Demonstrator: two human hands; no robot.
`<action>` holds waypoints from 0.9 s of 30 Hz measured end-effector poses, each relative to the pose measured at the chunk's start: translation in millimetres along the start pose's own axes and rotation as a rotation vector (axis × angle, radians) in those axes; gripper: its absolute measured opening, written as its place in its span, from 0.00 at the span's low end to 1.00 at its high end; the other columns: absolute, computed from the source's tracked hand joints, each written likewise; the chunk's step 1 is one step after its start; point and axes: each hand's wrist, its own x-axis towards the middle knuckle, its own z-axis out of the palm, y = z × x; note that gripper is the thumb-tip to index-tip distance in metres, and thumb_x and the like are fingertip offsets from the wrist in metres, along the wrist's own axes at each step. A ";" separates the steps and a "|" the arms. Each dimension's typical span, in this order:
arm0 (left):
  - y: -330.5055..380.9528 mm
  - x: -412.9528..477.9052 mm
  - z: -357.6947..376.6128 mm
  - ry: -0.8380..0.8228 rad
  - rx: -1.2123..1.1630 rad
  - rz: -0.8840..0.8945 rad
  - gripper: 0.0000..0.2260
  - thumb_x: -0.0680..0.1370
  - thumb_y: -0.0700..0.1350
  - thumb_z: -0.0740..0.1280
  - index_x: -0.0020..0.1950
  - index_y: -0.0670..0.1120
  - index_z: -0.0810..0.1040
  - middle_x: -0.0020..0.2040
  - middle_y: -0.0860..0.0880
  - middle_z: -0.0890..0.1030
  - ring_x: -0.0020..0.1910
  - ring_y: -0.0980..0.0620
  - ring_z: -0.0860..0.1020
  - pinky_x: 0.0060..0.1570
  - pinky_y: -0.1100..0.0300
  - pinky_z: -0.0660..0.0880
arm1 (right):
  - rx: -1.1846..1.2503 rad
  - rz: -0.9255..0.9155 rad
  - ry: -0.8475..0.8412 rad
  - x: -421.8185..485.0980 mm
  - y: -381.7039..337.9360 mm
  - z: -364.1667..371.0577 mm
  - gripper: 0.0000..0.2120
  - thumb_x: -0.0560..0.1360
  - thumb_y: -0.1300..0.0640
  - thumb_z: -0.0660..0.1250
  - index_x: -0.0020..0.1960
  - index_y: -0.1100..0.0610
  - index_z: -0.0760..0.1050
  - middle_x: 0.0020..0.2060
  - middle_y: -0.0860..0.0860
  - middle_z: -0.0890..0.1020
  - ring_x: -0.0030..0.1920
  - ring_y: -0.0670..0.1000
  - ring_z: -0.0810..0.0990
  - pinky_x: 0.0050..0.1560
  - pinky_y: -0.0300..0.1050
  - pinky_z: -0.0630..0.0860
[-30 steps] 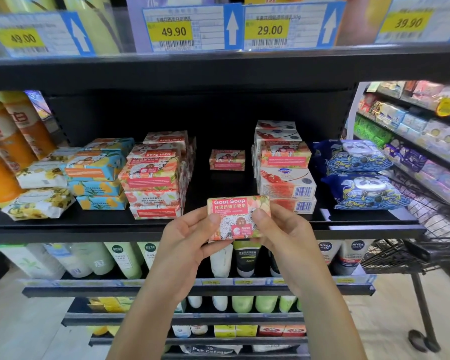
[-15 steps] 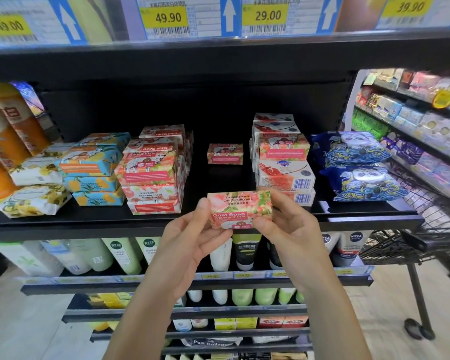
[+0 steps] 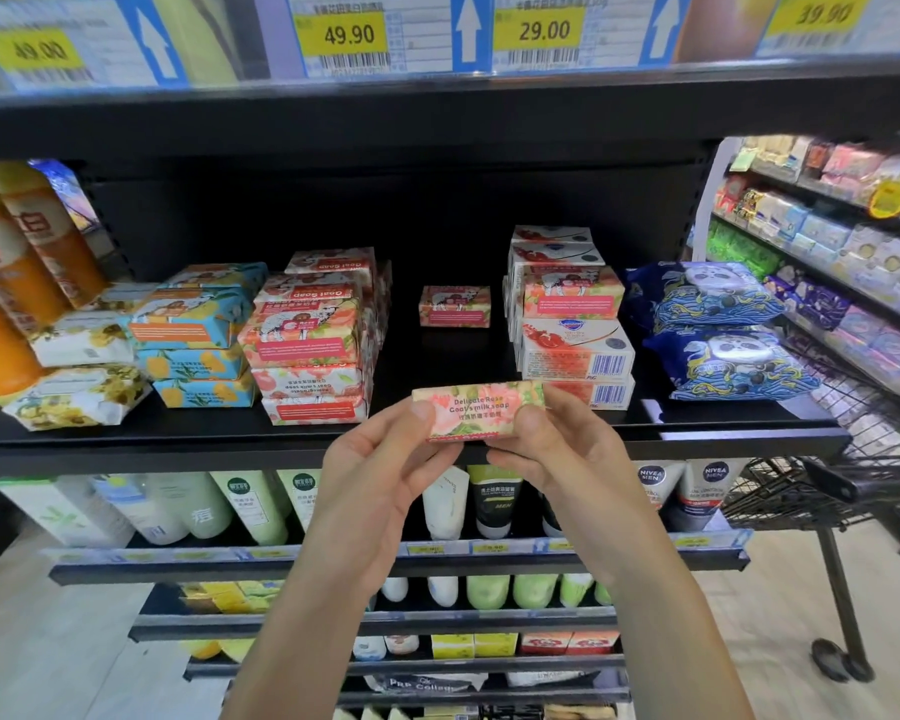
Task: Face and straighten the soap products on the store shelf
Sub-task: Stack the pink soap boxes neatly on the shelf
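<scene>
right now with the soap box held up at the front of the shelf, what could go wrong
The left hand and right hand pinch the soap box only by its ends, at the shelf edge; a slip might drop it to the floor. Pushing it into the gap could knock the uneven pink stack or the white boxes beside it.

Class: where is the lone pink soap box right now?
Head view, centre: the lone box sits far back on the shelf, between the pink stack and the white stack.
</scene>
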 end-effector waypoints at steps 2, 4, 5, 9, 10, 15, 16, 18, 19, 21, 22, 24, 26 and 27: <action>-0.1 0.1 -0.1 -0.009 0.011 0.002 0.18 0.78 0.46 0.68 0.65 0.38 0.80 0.60 0.42 0.85 0.62 0.45 0.82 0.64 0.53 0.79 | 0.021 0.013 0.005 0.2 -0.7 2.7 0.35 0.70 0.40 0.77 0.69 0.58 0.74 0.60 0.56 0.84 0.58 0.56 0.85 0.59 0.51 0.81; -0.1 0.9 -0.7 -0.009 0.010 -0.004 0.20 0.77 0.47 0.69 0.66 0.38 0.79 0.60 0.42 0.85 0.62 0.45 0.82 0.64 0.53 0.78 | 0.036 0.022 0.015 0.4 -2.1 3.7 0.33 0.71 0.42 0.78 0.67 0.60 0.75 0.59 0.57 0.84 0.57 0.57 0.85 0.60 0.53 0.81; 0.3 0.9 -0.4 -0.008 0.005 -0.006 0.21 0.76 0.47 0.69 0.67 0.38 0.79 0.60 0.42 0.84 0.62 0.45 0.82 0.64 0.53 0.78 | 0.040 0.022 0.014 0.4 -3.1 3.9 0.31 0.70 0.44 0.76 0.67 0.60 0.75 0.59 0.57 0.84 0.56 0.57 0.86 0.60 0.52 0.81; 4.2 1.6 0.8 -0.003 -0.024 -0.029 0.23 0.74 0.45 0.72 0.69 0.41 0.77 0.60 0.42 0.85 0.62 0.46 0.82 0.62 0.55 0.79 | 0.083 0.007 0.005 0.5 -4.3 4.4 0.28 0.71 0.50 0.75 0.67 0.60 0.75 0.60 0.58 0.84 0.58 0.55 0.85 0.60 0.50 0.81; 5.7 1.9 1.2 -0.011 -0.026 -0.038 0.24 0.73 0.45 0.74 0.69 0.42 0.77 0.59 0.42 0.85 0.62 0.47 0.82 0.62 0.56 0.79 | 0.096 0.002 -0.002 0.7 -3.7 3.8 0.29 0.71 0.50 0.77 0.68 0.60 0.75 0.61 0.58 0.83 0.59 0.55 0.85 0.61 0.51 0.80; 8.2 5.1 1.2 -0.018 -0.022 -0.050 0.25 0.74 0.47 0.77 0.69 0.43 0.77 0.54 0.38 0.85 0.61 0.48 0.82 0.66 0.51 0.77 | 0.129 -0.056 -0.077 2.4 0.0 -3.5 0.31 0.70 0.58 0.79 0.72 0.56 0.74 0.64 0.55 0.82 0.65 0.56 0.81 0.62 0.49 0.79; 8.2 4.6 1.2 -0.026 -0.015 -0.062 0.24 0.75 0.49 0.73 0.69 0.43 0.78 0.57 0.37 0.84 0.63 0.47 0.82 0.66 0.50 0.76 | 0.128 -0.078 -0.094 2.7 0.6 -5.0 0.32 0.70 0.59 0.78 0.72 0.56 0.73 0.65 0.55 0.81 0.66 0.56 0.81 0.62 0.48 0.79; 8.5 3.4 1.2 -0.058 0.026 -0.086 0.20 0.77 0.51 0.68 0.65 0.42 0.81 0.59 0.40 0.85 0.62 0.46 0.82 0.62 0.53 0.80 | 0.125 -0.112 -0.118 3.6 1.5 -7.5 0.35 0.68 0.60 0.78 0.73 0.55 0.73 0.65 0.55 0.81 0.66 0.57 0.80 0.62 0.49 0.79; 8.1 3.1 1.0 -0.070 0.043 -0.098 0.19 0.77 0.52 0.67 0.62 0.42 0.83 0.58 0.41 0.85 0.60 0.46 0.83 0.58 0.55 0.81 | 0.123 -0.123 -0.129 3.8 1.8 -8.5 0.36 0.67 0.59 0.78 0.73 0.55 0.72 0.66 0.55 0.81 0.67 0.58 0.79 0.62 0.50 0.79; 6.8 3.1 0.4 -0.082 0.069 -0.108 0.18 0.78 0.51 0.66 0.59 0.41 0.84 0.57 0.41 0.86 0.58 0.45 0.84 0.56 0.57 0.82 | 0.120 -0.130 -0.152 4.0 2.0 -9.6 0.36 0.67 0.60 0.78 0.74 0.54 0.72 0.66 0.55 0.80 0.67 0.59 0.79 0.62 0.52 0.79; 6.4 3.4 0.0 -0.082 0.085 -0.103 0.17 0.78 0.50 0.67 0.60 0.40 0.83 0.57 0.41 0.86 0.58 0.45 0.84 0.56 0.56 0.82 | 0.120 -0.128 -0.165 3.6 1.8 -10.1 0.36 0.67 0.61 0.78 0.74 0.53 0.72 0.67 0.55 0.80 0.67 0.58 0.79 0.61 0.52 0.79; 5.6 4.0 -1.6 -0.088 0.104 -0.093 0.17 0.79 0.47 0.67 0.63 0.39 0.82 0.58 0.40 0.85 0.59 0.44 0.84 0.59 0.53 0.81 | 0.109 -0.118 -0.183 3.5 1.1 -11.1 0.36 0.69 0.63 0.76 0.75 0.52 0.71 0.67 0.54 0.80 0.67 0.57 0.79 0.62 0.51 0.79; 5.1 4.7 -2.4 -0.091 0.098 -0.089 0.17 0.79 0.46 0.67 0.64 0.39 0.81 0.58 0.40 0.85 0.60 0.43 0.83 0.60 0.52 0.80 | 0.095 -0.105 -0.183 3.6 0.4 -11.9 0.35 0.71 0.65 0.75 0.75 0.51 0.70 0.67 0.53 0.80 0.67 0.56 0.79 0.63 0.51 0.78; 5.0 5.0 -2.7 -0.093 0.095 -0.085 0.16 0.80 0.45 0.67 0.65 0.39 0.80 0.59 0.40 0.85 0.60 0.43 0.83 0.60 0.52 0.80 | 0.093 -0.094 -0.173 3.8 0.0 -11.8 0.35 0.71 0.64 0.76 0.75 0.51 0.70 0.66 0.53 0.80 0.67 0.56 0.79 0.63 0.51 0.78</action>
